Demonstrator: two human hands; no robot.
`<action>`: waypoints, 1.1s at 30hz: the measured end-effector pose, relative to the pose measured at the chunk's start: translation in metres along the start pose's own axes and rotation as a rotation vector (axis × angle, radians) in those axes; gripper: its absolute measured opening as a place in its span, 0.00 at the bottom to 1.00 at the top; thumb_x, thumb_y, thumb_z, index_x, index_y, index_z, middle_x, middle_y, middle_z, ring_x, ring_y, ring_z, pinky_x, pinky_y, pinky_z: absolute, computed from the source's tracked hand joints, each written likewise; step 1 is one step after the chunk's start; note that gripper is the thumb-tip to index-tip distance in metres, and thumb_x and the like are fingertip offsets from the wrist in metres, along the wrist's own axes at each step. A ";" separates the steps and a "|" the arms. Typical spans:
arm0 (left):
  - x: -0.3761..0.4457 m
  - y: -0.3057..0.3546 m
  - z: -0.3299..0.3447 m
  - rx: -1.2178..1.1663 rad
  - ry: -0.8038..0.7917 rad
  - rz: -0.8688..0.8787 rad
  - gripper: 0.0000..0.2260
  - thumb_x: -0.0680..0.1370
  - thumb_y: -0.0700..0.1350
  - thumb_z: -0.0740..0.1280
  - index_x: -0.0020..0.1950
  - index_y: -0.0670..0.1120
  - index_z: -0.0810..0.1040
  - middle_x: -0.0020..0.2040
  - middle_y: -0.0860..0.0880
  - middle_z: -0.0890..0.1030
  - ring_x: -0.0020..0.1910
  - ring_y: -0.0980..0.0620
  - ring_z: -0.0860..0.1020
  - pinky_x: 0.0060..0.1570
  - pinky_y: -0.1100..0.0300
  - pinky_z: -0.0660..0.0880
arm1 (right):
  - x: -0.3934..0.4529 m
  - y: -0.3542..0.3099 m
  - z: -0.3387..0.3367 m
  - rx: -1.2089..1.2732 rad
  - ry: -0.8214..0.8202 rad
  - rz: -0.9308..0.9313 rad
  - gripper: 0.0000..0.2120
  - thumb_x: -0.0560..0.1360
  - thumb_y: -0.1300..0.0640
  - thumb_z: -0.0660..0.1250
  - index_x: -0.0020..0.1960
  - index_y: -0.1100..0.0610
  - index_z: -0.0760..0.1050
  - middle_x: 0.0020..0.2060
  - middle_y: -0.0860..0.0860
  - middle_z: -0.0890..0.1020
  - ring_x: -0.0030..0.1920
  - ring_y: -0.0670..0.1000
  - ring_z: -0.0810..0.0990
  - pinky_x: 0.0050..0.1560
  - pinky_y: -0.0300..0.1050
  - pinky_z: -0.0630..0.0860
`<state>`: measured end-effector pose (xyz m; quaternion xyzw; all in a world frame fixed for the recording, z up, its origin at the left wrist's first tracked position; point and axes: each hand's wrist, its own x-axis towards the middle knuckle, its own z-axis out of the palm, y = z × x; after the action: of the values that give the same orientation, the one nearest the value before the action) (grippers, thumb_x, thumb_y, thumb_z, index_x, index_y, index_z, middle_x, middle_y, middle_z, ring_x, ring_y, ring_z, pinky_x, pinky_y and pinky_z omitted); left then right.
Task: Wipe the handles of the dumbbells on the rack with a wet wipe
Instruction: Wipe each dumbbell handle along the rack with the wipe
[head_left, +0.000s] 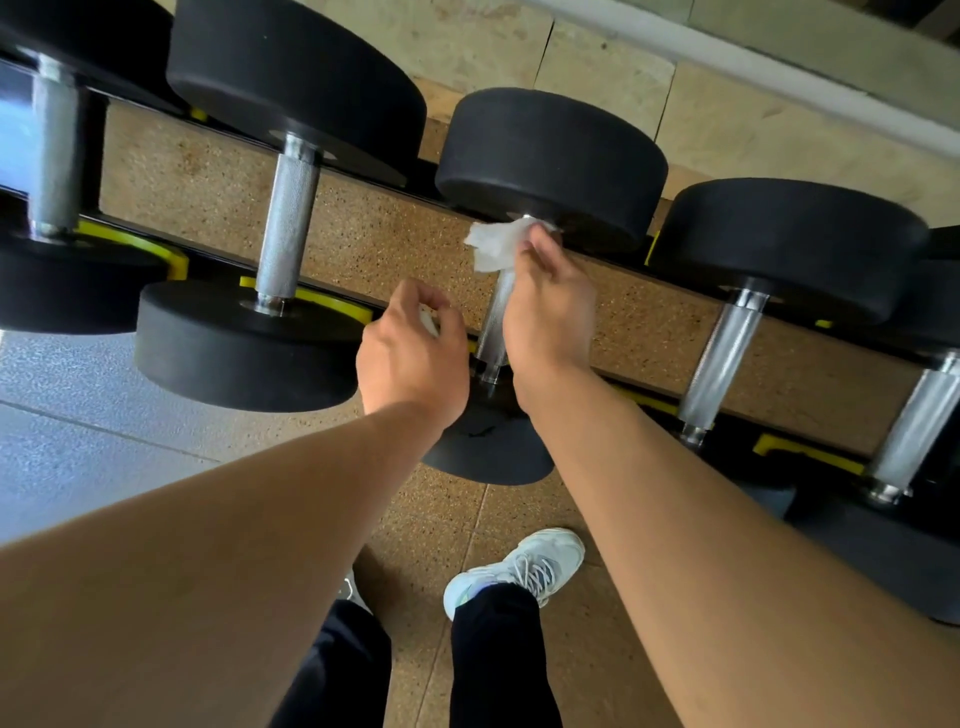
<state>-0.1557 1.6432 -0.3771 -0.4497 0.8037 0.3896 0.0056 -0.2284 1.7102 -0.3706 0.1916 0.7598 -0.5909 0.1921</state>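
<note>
Speckled cork flooring (363, 228) is seen beneath a black rack with yellow cradles (332, 301). A crumpled white wet wipe (493, 249) is pinched by the right hand (550, 306) against the upper end of the knurled steel dumbbell handle (496, 322); its lower end is partly hidden. The left hand (410, 353) is curled around something white, scarcely discernible.

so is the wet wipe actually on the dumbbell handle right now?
Touching. The head view shows the right hand holding the wet wipe wrapped against the far end of the handle, no gap visible.
</note>
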 end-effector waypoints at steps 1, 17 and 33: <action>0.000 0.000 0.000 -0.002 -0.002 -0.002 0.05 0.80 0.49 0.60 0.47 0.54 0.74 0.35 0.56 0.76 0.34 0.61 0.72 0.29 0.64 0.65 | 0.002 0.000 0.003 0.016 0.050 -0.005 0.13 0.82 0.54 0.65 0.65 0.52 0.77 0.61 0.46 0.81 0.54 0.40 0.76 0.47 0.28 0.71; 0.002 -0.001 0.002 0.020 -0.027 -0.019 0.06 0.80 0.50 0.60 0.46 0.53 0.75 0.35 0.54 0.78 0.33 0.59 0.73 0.28 0.61 0.66 | 0.014 0.013 -0.024 -0.379 0.091 -0.157 0.13 0.81 0.50 0.66 0.62 0.51 0.82 0.48 0.42 0.85 0.37 0.37 0.79 0.29 0.27 0.71; 0.001 0.000 0.001 0.014 -0.022 -0.036 0.07 0.81 0.49 0.59 0.46 0.53 0.75 0.34 0.55 0.76 0.32 0.61 0.72 0.27 0.64 0.64 | 0.009 -0.005 -0.076 -1.357 -0.889 -0.533 0.13 0.83 0.51 0.58 0.52 0.50 0.81 0.44 0.48 0.84 0.44 0.49 0.83 0.47 0.50 0.79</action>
<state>-0.1566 1.6430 -0.3777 -0.4597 0.7981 0.3887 0.0248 -0.2438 1.7835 -0.3541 -0.3996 0.8230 -0.0536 0.4001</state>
